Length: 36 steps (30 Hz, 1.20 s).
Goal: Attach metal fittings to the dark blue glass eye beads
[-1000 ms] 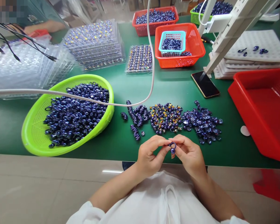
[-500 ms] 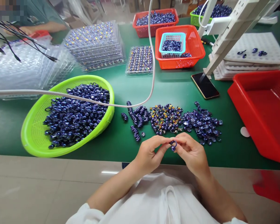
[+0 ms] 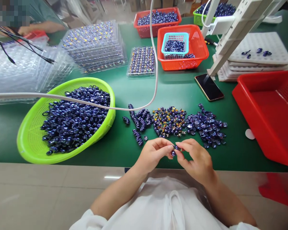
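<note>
Left hand [image 3: 151,156] pinching glossy blue ring [image 3: 173,153], right hand [image 3: 197,160] pinching it too, green tabletop [image 3: 134,89]

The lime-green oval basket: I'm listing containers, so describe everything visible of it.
The lime-green, oval, plastic-looking basket has perforated walls and a smooth rim. It sits upright on the green tabletop by its front edge, heaped with shiny dark-blue looped pieces. A white cable crosses it in view; contact unclear.

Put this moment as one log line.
left hand: holds small purple piece | right hand: holds same piece | ahead: pile with yellow bits on table | left: green basket
</note>
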Each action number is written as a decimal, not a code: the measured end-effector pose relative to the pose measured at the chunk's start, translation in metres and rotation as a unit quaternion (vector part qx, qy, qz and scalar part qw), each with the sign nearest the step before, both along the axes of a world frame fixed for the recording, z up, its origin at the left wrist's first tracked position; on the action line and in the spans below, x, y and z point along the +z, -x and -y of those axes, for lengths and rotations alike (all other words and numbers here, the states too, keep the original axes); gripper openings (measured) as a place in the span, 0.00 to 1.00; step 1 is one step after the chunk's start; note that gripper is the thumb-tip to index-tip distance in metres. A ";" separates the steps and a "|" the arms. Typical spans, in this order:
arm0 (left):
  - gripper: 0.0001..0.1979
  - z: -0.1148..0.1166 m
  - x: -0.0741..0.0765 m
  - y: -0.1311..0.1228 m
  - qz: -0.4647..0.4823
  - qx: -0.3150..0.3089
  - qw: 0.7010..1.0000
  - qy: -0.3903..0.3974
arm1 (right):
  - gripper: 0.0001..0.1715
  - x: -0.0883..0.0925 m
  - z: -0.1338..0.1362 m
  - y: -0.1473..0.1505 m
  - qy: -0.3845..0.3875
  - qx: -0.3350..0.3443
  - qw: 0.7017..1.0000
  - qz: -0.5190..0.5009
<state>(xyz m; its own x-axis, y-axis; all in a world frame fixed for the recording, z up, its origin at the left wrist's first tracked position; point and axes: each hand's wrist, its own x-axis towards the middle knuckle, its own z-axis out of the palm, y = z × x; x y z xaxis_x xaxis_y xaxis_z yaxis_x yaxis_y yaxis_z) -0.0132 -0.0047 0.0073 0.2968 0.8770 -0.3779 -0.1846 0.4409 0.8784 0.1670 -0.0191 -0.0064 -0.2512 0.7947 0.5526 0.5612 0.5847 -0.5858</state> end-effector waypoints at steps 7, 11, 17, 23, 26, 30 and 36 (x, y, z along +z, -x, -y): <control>0.14 0.000 -0.009 0.001 0.134 -0.039 0.980 0.142 | 0.15 0.001 -0.004 -0.004 0.055 0.092 0.994 0.005; 0.15 0.003 -0.009 0.004 0.104 -0.037 0.991 0.070 | 0.12 0.001 -0.004 -0.010 0.030 0.096 0.993 0.056; 0.28 0.003 0.002 0.010 0.016 -0.112 0.990 -0.081 | 0.07 -0.001 -0.002 -0.010 -0.004 0.120 0.990 0.072; 0.20 0.005 0.006 0.006 -0.018 -0.136 0.984 -0.111 | 0.05 -0.005 0.001 -0.006 -0.043 0.125 0.989 0.068; 0.17 0.007 0.006 0.004 -0.020 -0.110 0.987 -0.115 | 0.05 -0.005 0.002 -0.005 -0.055 0.122 0.988 0.072; 0.16 0.009 0.006 0.005 -0.039 -0.098 0.985 -0.138 | 0.07 -0.005 0.003 -0.004 -0.053 0.128 0.988 0.067; 0.16 0.008 0.002 0.007 -0.038 -0.101 0.987 -0.118 | 0.07 -0.011 0.003 -0.002 -0.046 0.129 0.989 0.057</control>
